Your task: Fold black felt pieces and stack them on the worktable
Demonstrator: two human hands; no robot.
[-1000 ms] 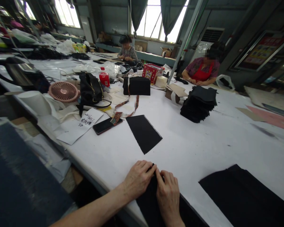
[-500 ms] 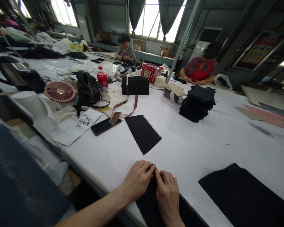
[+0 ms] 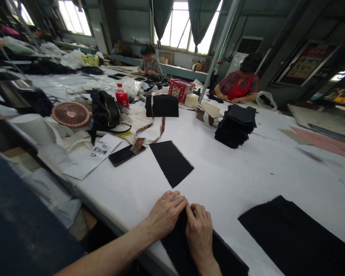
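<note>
1. Black fabric, or perhaps thin synthetic leather, is forming a flat panel (image 3: 176,247) at the near edge of the white-covered worktable (image 3: 218,184), running beneath both hands toward the viewer.
2. The left hand (image 3: 166,212) is arching over the panel's far end, fingers bent and fingertips pointing down.
3. The right hand (image 3: 199,230) is resting along the panel, its index fingertip meeting the left hand's fingers. Both hands are touching the material; the thumbs are hiding beneath, so I cannot tell whether they are pinching it or only pressing.
4. Black material is also showing to the right of the right hand; whether it belongs to the same panel is staying unclear.
5. Judging by its thinness, the panel is probably weighing little, bending easily and creasing under fingertips rather than breaking. It is likely sliding readily on the smooth covering, so one hand holding it flat and the other pinching the far edge is seeming the surest hold.
6. Beyond the fingertips, a smaller black rectangular piece (image 3: 172,163) is lying flat, apart from the hands.
</note>
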